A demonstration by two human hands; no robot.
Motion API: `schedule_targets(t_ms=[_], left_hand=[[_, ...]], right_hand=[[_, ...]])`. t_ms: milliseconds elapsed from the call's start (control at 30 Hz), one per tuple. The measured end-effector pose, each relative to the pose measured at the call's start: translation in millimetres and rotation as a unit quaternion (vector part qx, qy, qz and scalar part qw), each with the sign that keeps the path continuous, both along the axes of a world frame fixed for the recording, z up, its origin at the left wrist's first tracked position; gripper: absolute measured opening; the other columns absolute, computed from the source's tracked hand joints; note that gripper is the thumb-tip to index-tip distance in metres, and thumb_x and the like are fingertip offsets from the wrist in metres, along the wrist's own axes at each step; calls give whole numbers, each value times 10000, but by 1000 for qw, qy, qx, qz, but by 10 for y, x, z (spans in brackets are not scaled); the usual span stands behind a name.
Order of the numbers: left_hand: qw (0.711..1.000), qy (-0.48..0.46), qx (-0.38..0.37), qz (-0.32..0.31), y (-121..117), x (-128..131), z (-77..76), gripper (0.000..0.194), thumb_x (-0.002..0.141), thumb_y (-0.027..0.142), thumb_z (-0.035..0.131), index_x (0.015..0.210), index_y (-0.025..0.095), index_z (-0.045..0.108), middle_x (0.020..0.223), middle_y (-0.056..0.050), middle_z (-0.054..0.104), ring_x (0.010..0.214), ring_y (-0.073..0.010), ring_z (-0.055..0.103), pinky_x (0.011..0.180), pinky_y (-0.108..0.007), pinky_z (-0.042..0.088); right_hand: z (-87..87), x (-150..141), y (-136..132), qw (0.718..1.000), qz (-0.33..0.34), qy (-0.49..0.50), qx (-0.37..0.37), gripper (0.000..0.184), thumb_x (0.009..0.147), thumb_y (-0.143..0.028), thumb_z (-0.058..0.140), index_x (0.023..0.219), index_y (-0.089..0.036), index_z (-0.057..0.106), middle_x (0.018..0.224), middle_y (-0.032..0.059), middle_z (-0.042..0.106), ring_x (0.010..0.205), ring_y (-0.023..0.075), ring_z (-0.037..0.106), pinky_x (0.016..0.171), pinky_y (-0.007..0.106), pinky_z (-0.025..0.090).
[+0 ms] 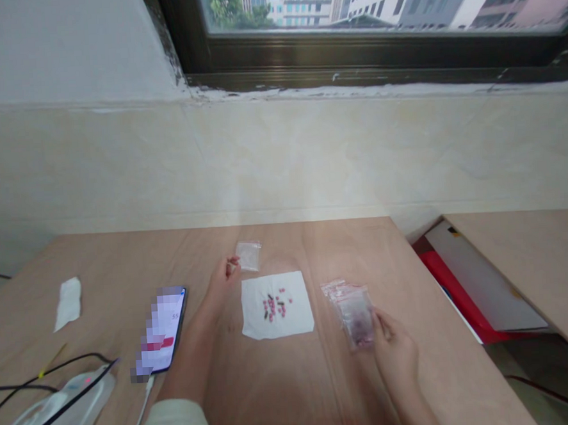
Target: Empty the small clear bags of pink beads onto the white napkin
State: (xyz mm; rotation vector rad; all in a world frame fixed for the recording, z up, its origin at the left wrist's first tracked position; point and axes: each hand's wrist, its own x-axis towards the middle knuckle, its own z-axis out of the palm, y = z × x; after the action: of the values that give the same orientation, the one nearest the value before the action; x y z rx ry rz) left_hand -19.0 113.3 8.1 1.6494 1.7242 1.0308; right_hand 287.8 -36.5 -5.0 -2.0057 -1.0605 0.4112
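Note:
My left hand has its fingers curled together at the left edge of a small clear plastic bag lying flat at the back of the table. At the right, my right hand pinches the edge of a small pile of clear zip bags with red-lined tops. Something dark and pinkish shows through the lower part of these bags. Between my hands a white sheet of tissue lies spread out. Many small pink beads and a few dark green pieces are scattered on it.
A lit phone with a white cable lies left of my forearm. Farther left are a folded white tissue and a white power strip with black cords. Right of the table's edge, a red folder sits beneath another board.

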Motion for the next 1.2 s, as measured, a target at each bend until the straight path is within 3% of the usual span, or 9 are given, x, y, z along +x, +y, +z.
schedule_targets(t_ms=[133, 267, 333, 467, 633, 700, 867, 1100, 1200], left_hand=[[980, -46, -63, -184, -478, 223, 219, 153, 738, 248, 462, 843, 177, 548, 774, -4, 552, 636, -107, 494, 584, -210, 399], [939, -88, -61, -326, -768, 479, 452, 275, 769, 260, 449, 1028, 195, 515, 1013, -62, 538, 807, -136, 516, 715, -248, 412], [927, -79, -67, -360, -841, 536, 535, 229, 770, 260, 454, 961, 191, 560, 944, -54, 567, 793, -139, 519, 707, -248, 413], [925, -78, -105, -357, -922, 471, 591, 161, 750, 256, 480, 728, 156, 604, 672, -9, 560, 627, -111, 517, 586, -216, 420], [936, -88, -146, -309, -1015, 354, 546, 148, 699, 275, 533, 645, 145, 579, 632, 9, 534, 520, -78, 470, 446, -172, 387], [938, -95, -151, -298, -1054, 362, 526, 160, 689, 281, 542, 613, 141, 557, 610, 17, 519, 504, -72, 453, 434, -168, 377], [937, -124, -145, -293, -1128, 432, 510, 199, 665, 275, 559, 538, 139, 490, 563, 36, 476, 508, -69, 429, 431, -160, 351], [917, -180, -217, -282, -1228, 485, 476, 221, 636, 247, 552, 501, 151, 406, 476, 69, 389, 419, -46, 341, 379, -157, 255], [936, -185, -194, -227, -1239, 490, 382, 213, 624, 198, 512, 479, 166, 359, 445, 81, 325, 411, -49, 305, 378, -163, 213]], right_hand=[[322, -129, -42, 985, -28, 165, 30, 377, 704, -459, 482, 882, -149, 602, 892, 115, 631, 818, 240, 583, 718, 368, 446], [502, -463, -3, 932, 129, 336, 46, 286, 651, -431, 573, 737, -161, 615, 738, 58, 639, 701, 191, 594, 659, 331, 476], [509, -626, 13, 902, 190, 385, 32, 266, 652, -417, 581, 720, -162, 618, 687, 43, 630, 657, 173, 583, 600, 312, 480], [412, -785, 27, 891, 222, 395, 7, 290, 691, -426, 530, 766, -158, 609, 687, 42, 613, 645, 165, 559, 560, 302, 459], [403, -847, 23, 971, 158, 165, 71, 268, 644, -385, 577, 792, -165, 536, 803, 59, 563, 778, 192, 500, 701, 341, 395], [478, -921, -7, 979, 152, 102, 87, 218, 666, -369, 557, 748, -174, 505, 762, 39, 532, 759, 179, 474, 703, 320, 372], [645, -1129, -63, 918, 346, 197, -1, 220, 767, -348, 435, 640, -176, 486, 617, -18, 478, 590, 108, 433, 547, 217, 333], [686, -1114, -1, 891, 377, 247, -59, 260, 716, -317, 479, 513, -155, 495, 491, -40, 414, 509, 89, 372, 484, 204, 268], [675, -1104, -7, 894, 360, 257, -73, 245, 703, -267, 457, 484, -157, 479, 483, -35, 425, 511, 94, 390, 501, 210, 279]])
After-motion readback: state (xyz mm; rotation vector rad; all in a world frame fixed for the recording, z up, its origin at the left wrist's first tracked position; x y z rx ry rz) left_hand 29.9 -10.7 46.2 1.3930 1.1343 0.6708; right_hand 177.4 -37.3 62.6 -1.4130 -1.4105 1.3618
